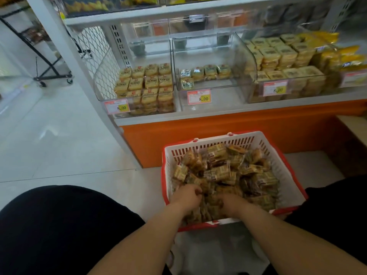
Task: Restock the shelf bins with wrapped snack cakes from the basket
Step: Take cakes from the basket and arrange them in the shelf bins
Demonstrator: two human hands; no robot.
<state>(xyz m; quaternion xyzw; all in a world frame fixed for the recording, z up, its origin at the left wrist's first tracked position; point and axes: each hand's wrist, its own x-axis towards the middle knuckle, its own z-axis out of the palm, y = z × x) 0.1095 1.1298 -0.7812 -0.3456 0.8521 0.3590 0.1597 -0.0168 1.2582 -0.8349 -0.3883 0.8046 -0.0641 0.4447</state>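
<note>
My left hand [186,195] and right hand [231,203] are both dug into the heap of wrapped snack cakes [224,171] filling the white basket [286,167] at lower centre, fingers curled into the wrappers; whether they actually grip one I cannot tell. Above, the left bin [139,108] is stacked full, the middle bin [218,96] holds one sparse row

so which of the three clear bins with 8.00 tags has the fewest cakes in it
The middle bin: it holds one short row of cakes at the back and a bare floor, while the left bin and right bin are stacked high.
</note>
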